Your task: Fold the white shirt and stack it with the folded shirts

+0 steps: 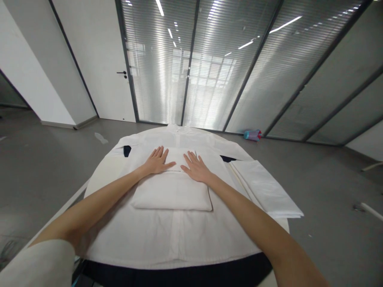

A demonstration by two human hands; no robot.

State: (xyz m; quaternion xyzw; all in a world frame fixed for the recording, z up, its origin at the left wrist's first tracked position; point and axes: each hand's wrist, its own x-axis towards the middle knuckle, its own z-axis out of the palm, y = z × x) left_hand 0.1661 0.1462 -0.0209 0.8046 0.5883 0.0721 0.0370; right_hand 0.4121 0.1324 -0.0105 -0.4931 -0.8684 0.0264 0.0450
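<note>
1. The left hand [157, 160] lies palm down, fingers fanned and thumb pointing inward; its grip is fully spread and has hold of nothing.
2. The right hand [196, 167] mirrors it, also flat with fingers apart, its grip unclenched and clasping nothing. The two thumbs point toward each other with a small gap between them.
3. Both hands rest at the far part of a folded white bundle [173, 193], whose smooth, rounded near edge faces the wearer. A thin dark line shows between the thumbs (whether it is a crease or a trim, I cannot tell).
4. The bundle sits around the middle of a spread white garment [149, 239], on its central seam, which runs from the near hem toward the far end.
5. The garment covers most of a pale table [103, 175]; dark cloth [176, 275] shows beyond the near hem.
6. To the right of the bundle, well apart from it, lies a second folded white cloth [269, 187], its outer corner reaching past the table's edge.
7. On the grey floor [317, 175], near the glass partition [209, 79], lies a blue, striped and red package [253, 135]; any print on it is too small to read.
</note>
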